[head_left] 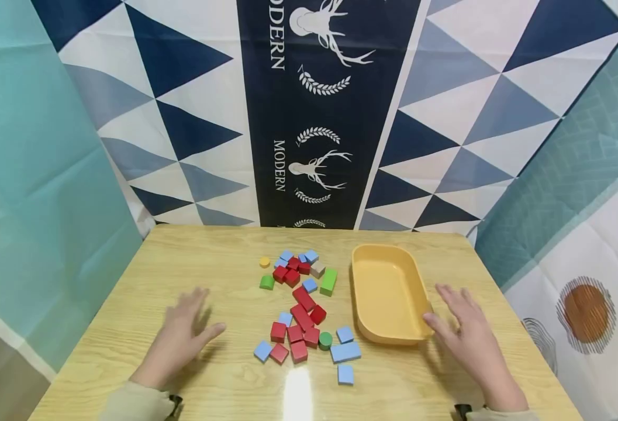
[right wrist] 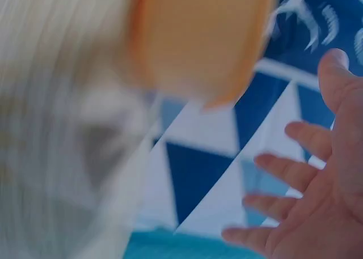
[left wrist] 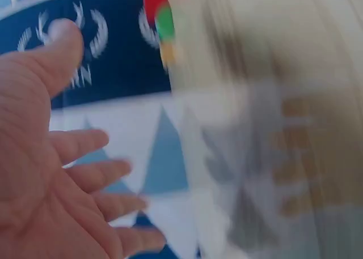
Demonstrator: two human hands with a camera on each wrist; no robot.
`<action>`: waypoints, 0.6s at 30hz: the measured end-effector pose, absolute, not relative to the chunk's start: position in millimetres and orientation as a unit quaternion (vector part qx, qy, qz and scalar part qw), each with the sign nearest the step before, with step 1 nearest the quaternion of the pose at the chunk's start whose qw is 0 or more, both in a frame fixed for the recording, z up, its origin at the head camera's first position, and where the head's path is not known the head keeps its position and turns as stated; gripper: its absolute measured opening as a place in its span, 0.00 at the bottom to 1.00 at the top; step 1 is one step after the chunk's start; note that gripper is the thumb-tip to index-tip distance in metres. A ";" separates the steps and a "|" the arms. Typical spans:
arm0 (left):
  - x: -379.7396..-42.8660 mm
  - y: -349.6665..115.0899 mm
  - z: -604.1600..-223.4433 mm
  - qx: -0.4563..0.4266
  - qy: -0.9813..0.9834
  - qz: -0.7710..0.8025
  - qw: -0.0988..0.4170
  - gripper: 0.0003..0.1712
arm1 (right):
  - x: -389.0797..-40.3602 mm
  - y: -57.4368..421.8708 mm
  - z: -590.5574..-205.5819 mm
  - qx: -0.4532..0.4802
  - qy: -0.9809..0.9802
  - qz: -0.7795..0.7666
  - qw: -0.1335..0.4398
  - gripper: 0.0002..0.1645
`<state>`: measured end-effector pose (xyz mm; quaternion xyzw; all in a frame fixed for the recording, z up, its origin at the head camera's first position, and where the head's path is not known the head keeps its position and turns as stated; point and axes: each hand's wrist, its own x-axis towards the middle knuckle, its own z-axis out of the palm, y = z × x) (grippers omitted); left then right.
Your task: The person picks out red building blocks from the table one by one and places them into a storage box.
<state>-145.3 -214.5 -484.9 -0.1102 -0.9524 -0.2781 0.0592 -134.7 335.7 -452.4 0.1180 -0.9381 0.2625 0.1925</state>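
The yellow tray point(head_left: 393, 286) stands at about 2 o'clock on the desk point(head_left: 198, 251), with 12 at the far edge and the loose blocks point(head_left: 301, 317) grouped around the middle. The right hand point(head_left: 463, 324) hovers at the tray's 4 o'clock, its grip wide and holding nothing; the thumb overlaps the rim in the head view, and I cannot tell whether they touch. If that thumb snags the rim on a quick move, the tray could slide or tip. The left hand point(head_left: 185, 333) is at 9 o'clock, its grip also wide and holding nothing, apart from the blocks; a low inward sweep might scatter them. The long blue block point(head_left: 346, 352) lies near the tray's 7 o'clock corner, so shoving the tray that way would likely knock it. The 2 long red blocks point(head_left: 303, 298) lie close together near the centre, and fingers reaching for either could nudge neighbours. The green cylinder point(head_left: 325, 340), at the long blue block's 10 o'clock, would probably roll if tipped. The little yellow disc point(head_left: 265, 262), at 11 o'clock, looks thin enough to slip from a hasty pinch.
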 end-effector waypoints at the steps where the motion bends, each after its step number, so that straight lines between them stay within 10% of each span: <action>1: -145.0 -203.6 -482.9 -0.122 -0.948 -0.289 0.054 0.47 | -132.1 327.6 -451.6 0.135 -0.934 0.262 0.203 0.39; 18: -191.4 -59.3 -476.2 -0.359 -0.932 -0.050 -0.016 0.23 | -127.3 283.8 -486.7 0.149 -0.955 0.239 0.096 0.09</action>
